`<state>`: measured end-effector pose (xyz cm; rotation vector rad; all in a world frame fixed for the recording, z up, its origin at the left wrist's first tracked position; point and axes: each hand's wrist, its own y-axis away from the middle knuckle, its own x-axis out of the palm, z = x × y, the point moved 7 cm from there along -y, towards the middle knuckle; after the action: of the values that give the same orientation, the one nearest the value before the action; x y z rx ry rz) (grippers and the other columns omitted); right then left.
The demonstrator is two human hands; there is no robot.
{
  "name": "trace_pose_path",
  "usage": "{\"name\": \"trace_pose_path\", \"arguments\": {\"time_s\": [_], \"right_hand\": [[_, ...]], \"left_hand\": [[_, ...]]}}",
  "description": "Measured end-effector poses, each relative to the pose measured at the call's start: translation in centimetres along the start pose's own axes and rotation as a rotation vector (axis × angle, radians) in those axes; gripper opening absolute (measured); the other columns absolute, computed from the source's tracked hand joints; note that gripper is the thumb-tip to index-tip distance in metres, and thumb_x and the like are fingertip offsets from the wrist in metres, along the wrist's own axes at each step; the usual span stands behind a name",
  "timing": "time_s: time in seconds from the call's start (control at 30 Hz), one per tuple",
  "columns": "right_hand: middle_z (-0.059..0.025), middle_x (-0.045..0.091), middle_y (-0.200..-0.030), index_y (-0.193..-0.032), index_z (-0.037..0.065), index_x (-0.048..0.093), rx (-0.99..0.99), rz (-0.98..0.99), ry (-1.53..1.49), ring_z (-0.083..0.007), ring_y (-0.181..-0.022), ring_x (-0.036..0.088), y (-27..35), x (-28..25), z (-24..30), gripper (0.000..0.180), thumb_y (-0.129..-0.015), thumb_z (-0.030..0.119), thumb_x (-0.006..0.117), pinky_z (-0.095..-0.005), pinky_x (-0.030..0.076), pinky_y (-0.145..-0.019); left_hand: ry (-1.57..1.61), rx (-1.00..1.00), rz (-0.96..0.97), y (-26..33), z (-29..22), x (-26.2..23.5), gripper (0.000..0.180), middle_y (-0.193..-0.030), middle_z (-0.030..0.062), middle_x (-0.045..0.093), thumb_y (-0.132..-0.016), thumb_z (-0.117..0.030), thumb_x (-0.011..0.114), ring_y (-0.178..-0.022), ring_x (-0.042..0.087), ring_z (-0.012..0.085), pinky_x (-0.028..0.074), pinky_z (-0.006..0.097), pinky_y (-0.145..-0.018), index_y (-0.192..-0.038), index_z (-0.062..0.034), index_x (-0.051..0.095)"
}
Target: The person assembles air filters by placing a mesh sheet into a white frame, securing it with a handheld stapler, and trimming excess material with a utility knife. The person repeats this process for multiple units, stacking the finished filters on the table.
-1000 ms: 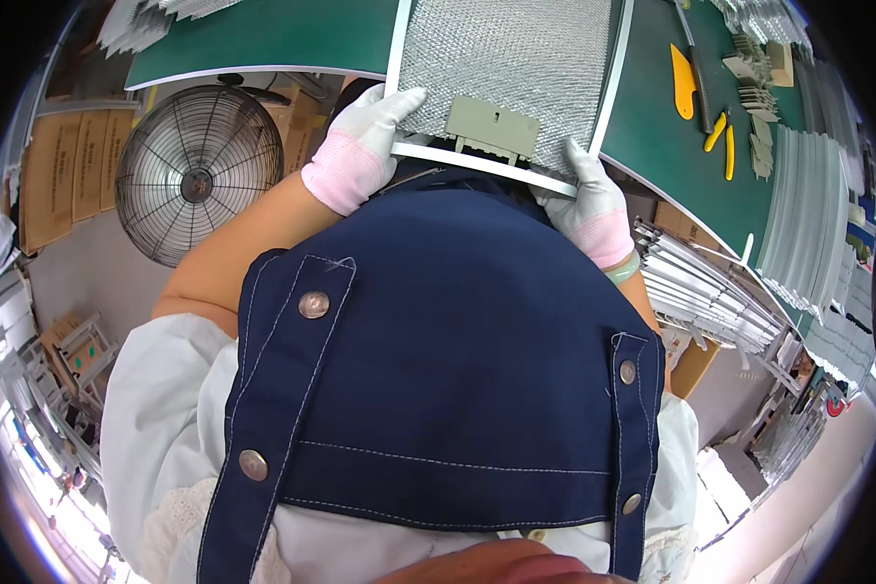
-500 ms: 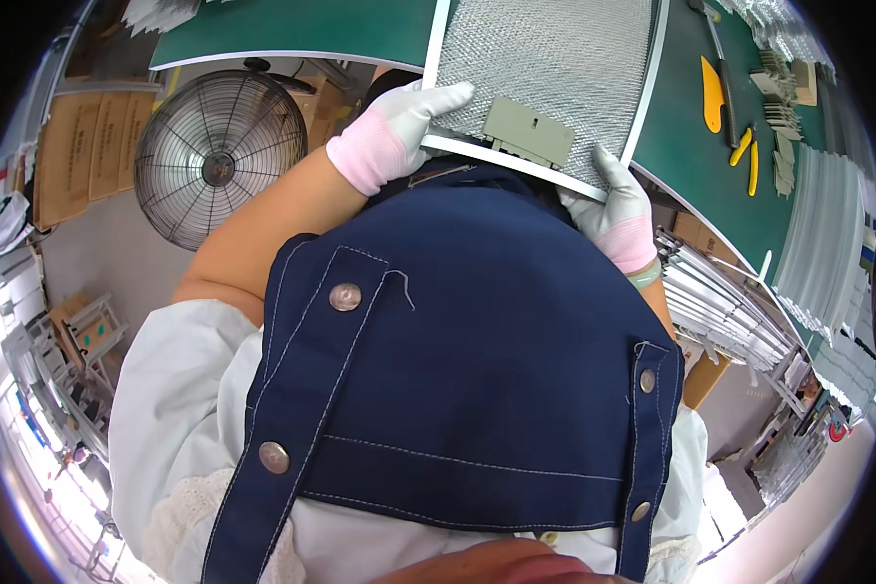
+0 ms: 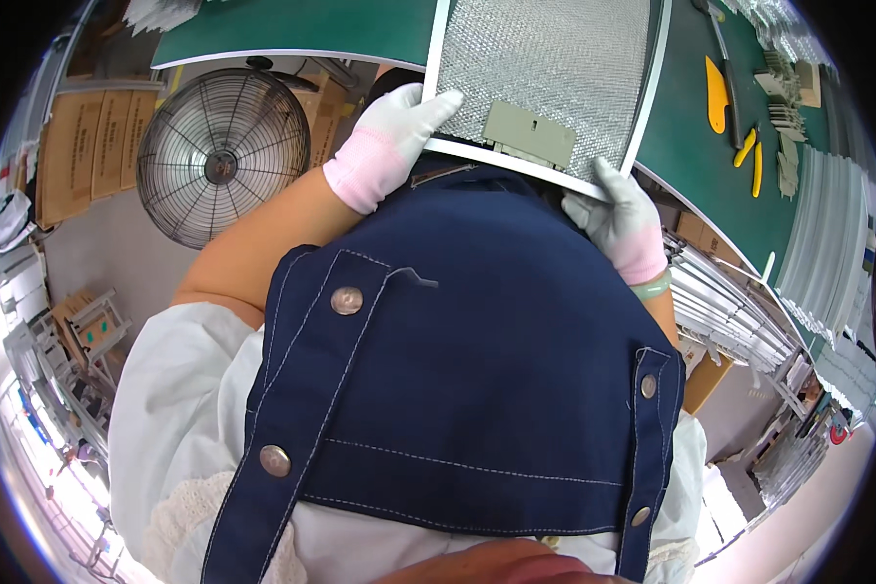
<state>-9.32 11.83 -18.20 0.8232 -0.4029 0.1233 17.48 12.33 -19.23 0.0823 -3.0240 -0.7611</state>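
A white-framed silver mesh panel (image 3: 545,58), near end overhanging the green-topped desk (image 3: 302,29), is clamped at its near corners by the white-gloved left hand (image 3: 399,115) and right hand (image 3: 618,209). The flat grey-green plate (image 3: 529,131) at that end could be jolted loose — if a corner slips. Versus half a second earlier — left thumb drawn back slightly.
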Motion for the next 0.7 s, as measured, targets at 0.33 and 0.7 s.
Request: {"name": "trace_pose_path", "arguments": {"time_s": [0.33,0.7], "right_hand": [[-0.0097,0.065,-0.102,-0.111,0.005,0.056,-0.031,0.000,-0.034,-0.0215,-0.088,0.068,-0.6,-0.8,-0.3,0.015,-0.099,0.014,0.058,-0.0358,0.062,-0.070],[-0.0076,0.063,-0.109,-0.115,0.006,0.057,-0.042,0.006,-0.009,-0.0218,-0.100,0.065,-0.4,-0.5,-0.3,0.019,-0.100,0.017,0.055,-0.0415,0.056,-0.083]], "left_hand": [[-0.303,0.005,0.309,-0.5,-2.0,0.9,0.034,-0.089,-0.0001,0.064,-0.098,-0.032,0.061,-0.083,0.057,0.0097,0.048,0.026,-0.079,-0.105,0.0006,0.065],[-0.196,-0.010,0.317,0.1,-2.4,0.3,0.039,-0.106,0.0037,0.064,-0.099,-0.032,0.059,-0.094,0.060,0.0110,0.048,0.026,-0.086,-0.120,0.0019,0.060]]}}
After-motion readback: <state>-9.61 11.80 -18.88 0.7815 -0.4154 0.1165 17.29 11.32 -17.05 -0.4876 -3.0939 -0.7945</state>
